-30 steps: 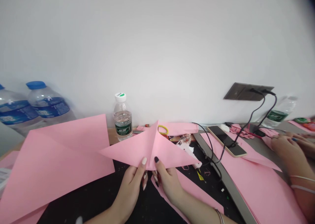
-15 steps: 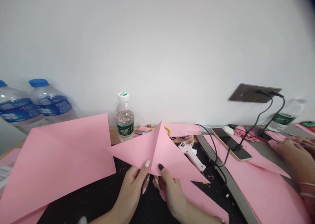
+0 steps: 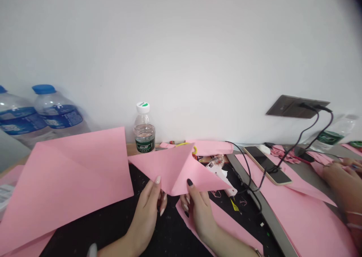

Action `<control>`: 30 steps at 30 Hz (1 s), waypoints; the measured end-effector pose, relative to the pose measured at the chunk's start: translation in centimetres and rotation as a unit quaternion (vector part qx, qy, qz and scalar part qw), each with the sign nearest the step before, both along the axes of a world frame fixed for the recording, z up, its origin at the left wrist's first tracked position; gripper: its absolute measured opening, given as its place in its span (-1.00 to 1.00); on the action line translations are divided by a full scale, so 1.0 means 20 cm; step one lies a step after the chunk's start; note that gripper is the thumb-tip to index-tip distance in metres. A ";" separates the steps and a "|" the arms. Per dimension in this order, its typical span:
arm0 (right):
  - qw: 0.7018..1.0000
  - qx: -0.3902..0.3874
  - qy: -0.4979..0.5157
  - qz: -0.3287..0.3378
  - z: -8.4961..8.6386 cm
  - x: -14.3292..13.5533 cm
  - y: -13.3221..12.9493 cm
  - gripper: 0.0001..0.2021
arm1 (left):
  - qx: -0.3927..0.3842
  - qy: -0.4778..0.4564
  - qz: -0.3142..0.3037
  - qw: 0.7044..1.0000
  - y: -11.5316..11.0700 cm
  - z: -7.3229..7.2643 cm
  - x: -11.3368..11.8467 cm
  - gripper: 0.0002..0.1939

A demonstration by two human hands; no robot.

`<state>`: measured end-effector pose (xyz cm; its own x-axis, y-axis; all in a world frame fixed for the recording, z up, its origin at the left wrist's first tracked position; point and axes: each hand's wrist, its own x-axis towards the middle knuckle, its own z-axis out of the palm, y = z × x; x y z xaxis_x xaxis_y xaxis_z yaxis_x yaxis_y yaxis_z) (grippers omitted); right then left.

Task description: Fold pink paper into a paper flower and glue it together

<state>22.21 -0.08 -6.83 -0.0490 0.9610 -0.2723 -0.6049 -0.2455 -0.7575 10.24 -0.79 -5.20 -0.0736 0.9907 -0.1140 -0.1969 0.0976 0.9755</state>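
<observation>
A creased pink paper (image 3: 166,166), roughly triangular with a raised fold down its middle, is held up in front of me. My left hand (image 3: 147,208) pinches its lower edge left of the fold, thumb on the near face and fingers behind. To the right of the fold, my right hand (image 3: 199,208) grips the same edge in the same way. Another pink sheet (image 3: 223,223) lies on the black mat (image 3: 104,230) beneath my right forearm. Just behind the folded paper's right tip is a white glue gun (image 3: 220,172), partly covered.
Large pink sheet (image 3: 79,174) at left, before blue-capped bottles (image 3: 60,113). A small water bottle (image 3: 144,130) stands by the wall. At right are a phone (image 3: 267,164), black cables (image 3: 301,132), more pink sheets (image 3: 308,215) and another person's hand (image 3: 339,181).
Both hands have moved slightly apart and up. The folded paper has tilted and bent, its peak leaning right and its right tip raised, uncovering more of the sheet and mat below.
</observation>
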 end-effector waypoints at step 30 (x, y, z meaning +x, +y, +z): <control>0.834 0.325 -0.446 -0.013 0.01 0.00 -0.06 -0.75 | -0.045 -0.005 -0.043 0.998 -0.09 -0.05 0.09 -0.59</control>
<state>22.20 -1.35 -6.68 -0.0828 0.9178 0.3884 0.2718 0.3958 -0.8772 11.95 -2.64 -6.13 0.0128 0.9792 -0.2026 -0.1944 0.2012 0.9601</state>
